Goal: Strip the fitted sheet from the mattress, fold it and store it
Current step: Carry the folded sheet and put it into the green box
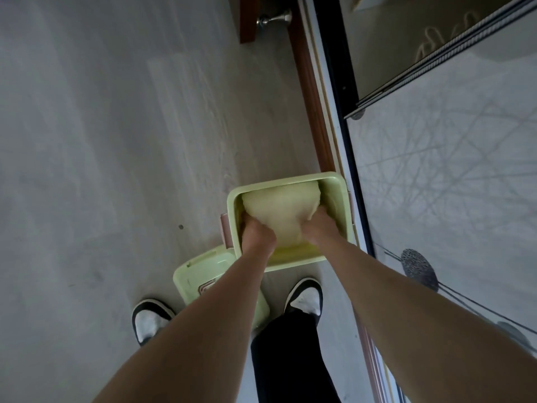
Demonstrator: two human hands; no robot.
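Observation:
A folded pale yellow fitted sheet (280,212) lies inside a light green plastic storage box (337,193) on the floor. My left hand (257,235) grips the sheet's near left side, fingers buried in the cloth. My right hand (318,225) grips its near right side. Both hands reach down into the box, and the fingertips are hidden by the fabric. The box's green lid (197,271) lies on the floor just in front of the box, partly under my left forearm.
The box stands on a pale wood floor (116,141) beside a sliding wardrobe door (450,199) with a dark frame on the right. My two white shoes (149,321) stand close behind the lid. A brown door with a metal knob (273,18) is at the top.

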